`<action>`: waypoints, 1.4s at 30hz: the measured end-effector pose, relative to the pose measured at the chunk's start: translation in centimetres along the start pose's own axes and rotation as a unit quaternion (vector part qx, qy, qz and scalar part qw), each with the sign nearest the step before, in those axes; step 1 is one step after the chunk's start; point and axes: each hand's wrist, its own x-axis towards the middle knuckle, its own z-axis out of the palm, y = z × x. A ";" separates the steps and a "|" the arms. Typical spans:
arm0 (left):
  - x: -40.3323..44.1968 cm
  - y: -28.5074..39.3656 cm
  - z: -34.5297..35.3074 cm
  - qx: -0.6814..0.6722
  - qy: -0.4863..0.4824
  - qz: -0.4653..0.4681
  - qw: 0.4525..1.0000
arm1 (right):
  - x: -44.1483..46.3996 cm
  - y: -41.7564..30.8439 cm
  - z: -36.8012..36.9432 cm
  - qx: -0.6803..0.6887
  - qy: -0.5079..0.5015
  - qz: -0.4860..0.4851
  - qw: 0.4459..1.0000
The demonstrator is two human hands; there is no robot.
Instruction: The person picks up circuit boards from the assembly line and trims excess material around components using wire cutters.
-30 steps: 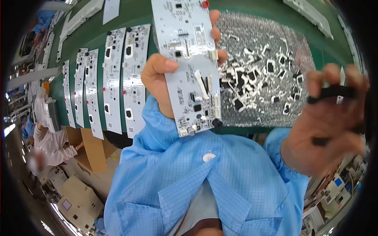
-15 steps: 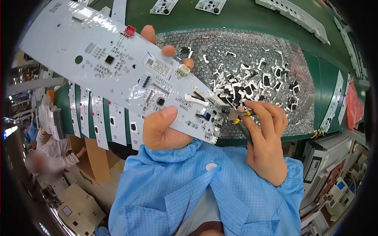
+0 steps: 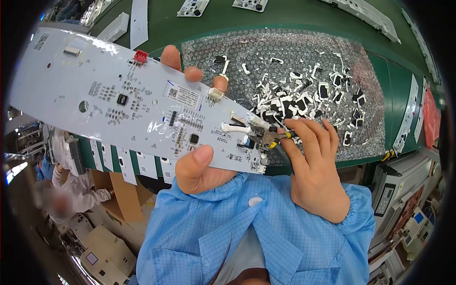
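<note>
Currently clamping the white circuit board in the left hand, pressing the thumb onto the near edge of its printed face and hooking three visible fingertips over the far edge, one just beside the small white connector. Letting the longer part of the board jut out to the left of this grip, past the red connector, and the shorter, component-crowded end to the right. Wrapping the right hand around the pliers, pointing their nose at that shorter end, near the white strip lying across it. Hiding the left palm behind the board and much of the pliers' handles under the right hand. Being unable to tell whether biting on a component or merely touching one with the pliers' tips, amid such dark clutter. Covering the upper ends of the row of boards, losing some surface detail to glare at the upper left, and cutting off two small boards at the top border.
</note>
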 end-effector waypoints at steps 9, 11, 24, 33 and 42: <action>-0.1 -0.3 0.5 -0.015 0.030 0.030 0.999 | 0.1 -0.3 0.2 -0.037 -0.018 -0.030 0.999; -0.1 -0.1 0.7 -0.033 0.071 -0.005 0.997 | 0.2 -0.5 0.1 -0.050 -0.022 -0.030 0.998; 0.0 -0.7 0.6 -0.030 0.079 0.009 0.996 | 0.3 -0.4 -0.4 -0.050 -0.014 -0.029 0.998; 3.4 -1.4 -1.4 -0.251 0.005 -0.489 0.835 | 0.2 4.2 -2.9 -0.119 0.045 -0.027 0.992; -0.3 -1.6 -2.6 -0.263 -0.062 -0.584 0.766 | -1.3 3.4 -4.8 -0.231 0.018 -0.122 0.965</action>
